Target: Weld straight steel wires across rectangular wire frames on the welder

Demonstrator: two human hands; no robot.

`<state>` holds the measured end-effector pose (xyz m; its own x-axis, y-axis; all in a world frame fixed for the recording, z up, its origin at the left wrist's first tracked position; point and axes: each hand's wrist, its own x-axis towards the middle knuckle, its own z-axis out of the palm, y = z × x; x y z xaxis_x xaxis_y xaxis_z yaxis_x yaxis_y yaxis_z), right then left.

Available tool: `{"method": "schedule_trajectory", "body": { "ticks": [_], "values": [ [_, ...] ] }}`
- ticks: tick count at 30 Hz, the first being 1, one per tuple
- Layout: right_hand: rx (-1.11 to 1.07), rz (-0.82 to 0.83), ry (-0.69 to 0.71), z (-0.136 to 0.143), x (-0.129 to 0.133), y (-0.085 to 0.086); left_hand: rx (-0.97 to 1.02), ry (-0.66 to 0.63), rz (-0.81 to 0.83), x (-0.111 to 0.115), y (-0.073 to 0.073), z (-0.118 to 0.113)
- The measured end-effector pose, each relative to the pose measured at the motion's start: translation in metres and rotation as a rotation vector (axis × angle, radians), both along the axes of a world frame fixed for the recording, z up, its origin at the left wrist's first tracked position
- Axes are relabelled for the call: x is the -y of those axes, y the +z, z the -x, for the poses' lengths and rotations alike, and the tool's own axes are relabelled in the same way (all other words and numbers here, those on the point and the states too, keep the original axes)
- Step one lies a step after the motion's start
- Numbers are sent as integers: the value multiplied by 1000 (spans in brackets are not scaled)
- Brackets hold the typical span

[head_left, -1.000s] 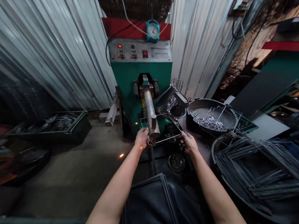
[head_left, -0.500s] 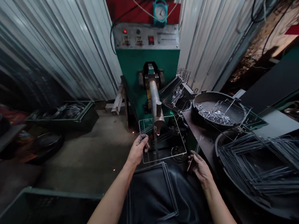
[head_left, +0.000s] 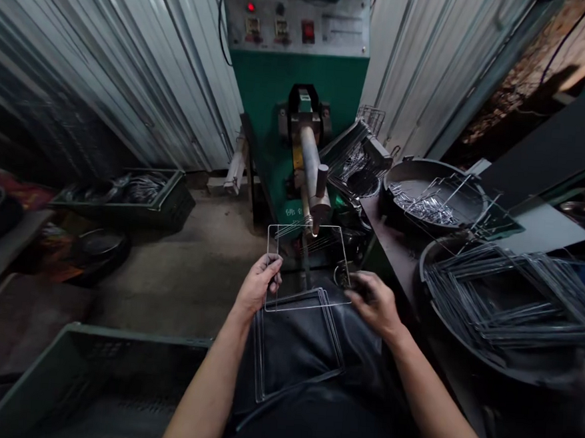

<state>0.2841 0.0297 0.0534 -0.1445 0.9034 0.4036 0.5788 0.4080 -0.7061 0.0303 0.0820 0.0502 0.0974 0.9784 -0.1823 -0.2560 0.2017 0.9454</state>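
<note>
My left hand pinches the left side of a thin rectangular wire frame. The frame's far edge lies by the tip of the machine's metal arm, with thin wires across it. At the frame's near right corner is my right hand, its fingers closed and blurred; whether it grips the frame or a small wire is hidden. More wire frames rest on the dark apron over my lap, below the held one.
A green machine stands ahead. To the right are a round pan of short wires and a larger pan of wire frames. Green crates sit at near left and far left.
The view has tilted down. My right hand has moved left to the frame's corner; the thin rods it held are no longer clearly visible. My left hand stays on the frame.
</note>
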Motion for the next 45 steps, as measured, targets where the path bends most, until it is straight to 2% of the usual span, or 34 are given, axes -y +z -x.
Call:
{"method": "schedule_trajectory", "body": {
  "ticks": [1,3,5,7,11,17,30,45],
  "values": [
    [88,20,132,9,2,13,3,-4,-1,2,0,-1],
    [252,92,330,28,7,29,17,4,-2,6,1,-2],
    [392,169,422,43,12,32,34,15,3,10,1,-3],
    [502,221,450,50,17,29,42,5,11,16,1,-3],
    [623,245,441,52,24,22,26,-24,23,28,-1,-5],
    [636,230,398,52,30,19,64,4,46,38,-5,-10],
    [681,250,368,49,30,29,63,-12,50,35,-10,-17],
    [683,219,374,45,30,43,90,-12,53,36,-3,-23]
  ]
}}
